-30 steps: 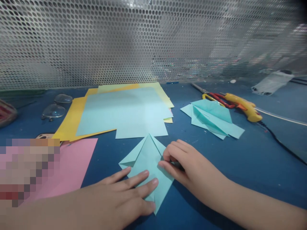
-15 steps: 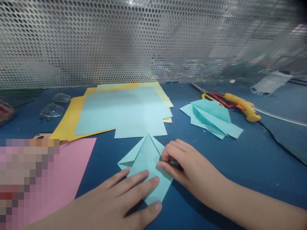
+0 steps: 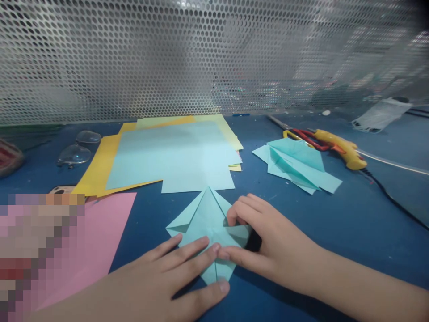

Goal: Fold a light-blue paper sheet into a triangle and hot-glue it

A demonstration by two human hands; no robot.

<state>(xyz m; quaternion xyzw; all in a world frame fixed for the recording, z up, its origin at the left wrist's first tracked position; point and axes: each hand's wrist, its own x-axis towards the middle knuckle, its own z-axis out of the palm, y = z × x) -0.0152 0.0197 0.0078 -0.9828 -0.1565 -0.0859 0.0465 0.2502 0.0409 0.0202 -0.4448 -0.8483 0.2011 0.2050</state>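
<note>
A light blue sheet of folded paper (image 3: 209, 219) lies on the blue table, its point facing away from me and a small flap at its left corner. My left hand (image 3: 187, 268) is spread flat over the paper's lower left part, fingers apart, holding it down. At the right corner, my right hand (image 3: 258, 232) has its fingers curled against the edge. Its thumb presses on the paper beside my left index fingertip, with a fold showing between thumb and fingers. The right corner is partly hidden by that hand.
Beyond the paper lies a stack of coloured sheets (image 3: 170, 156). Folded blue pieces (image 3: 295, 161), scissors (image 3: 311, 138) and a yellow glue gun (image 3: 342, 150) with a cord are at right. Eyeglasses (image 3: 75, 154) and pink paper (image 3: 117, 223) are at left. A perforated metal panel (image 3: 167, 58) stands behind.
My right thumb has moved left and nearer to me, away from the index finger, and the paper's right flap is now folded inward. My left hand stays nearly in place.
</note>
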